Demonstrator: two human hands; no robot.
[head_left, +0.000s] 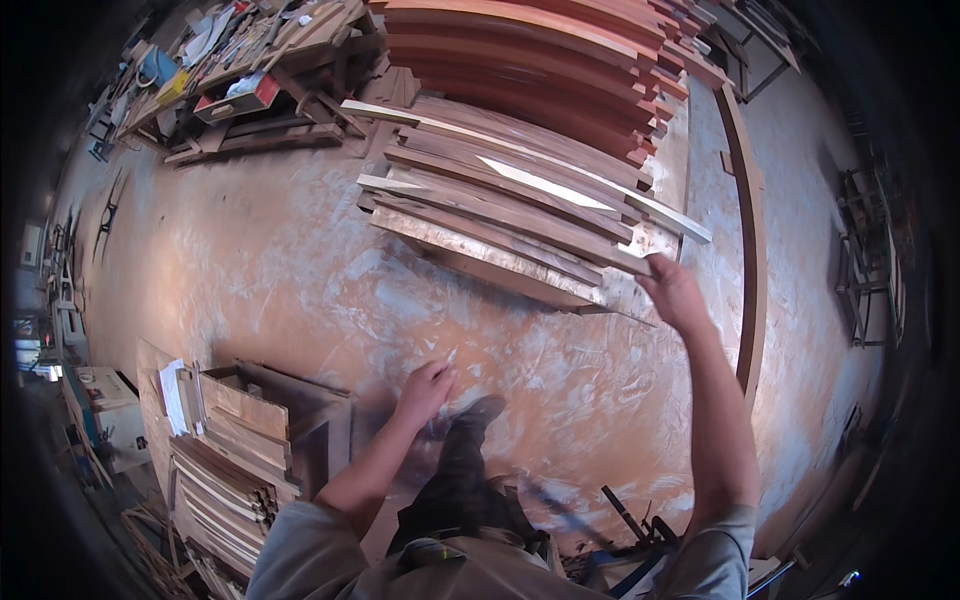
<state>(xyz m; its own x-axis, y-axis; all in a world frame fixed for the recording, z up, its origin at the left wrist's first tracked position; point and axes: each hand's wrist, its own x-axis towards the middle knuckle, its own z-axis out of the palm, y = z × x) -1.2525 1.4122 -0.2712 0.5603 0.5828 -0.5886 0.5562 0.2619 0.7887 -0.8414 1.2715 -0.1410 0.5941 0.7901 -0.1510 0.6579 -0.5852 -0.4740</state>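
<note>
My right hand [680,293] is closed round the near right end of a brown wooden board [520,222]. That board lies along the front of a stack of brown boards [520,150], some with pale edges, on a low wooden support [470,262]. Over the floor, apart from the stack, my left hand [428,390] is closed in a pinch. A small pale tip shows by its fingers, too small to name.
Behind the brown boards rises a big pile of reddish boards [520,60]. A long beam [748,220] runs along the right. A cluttered workbench [290,85] stands far left. More boards [225,490] are stacked near left, beside a wooden box frame [325,400].
</note>
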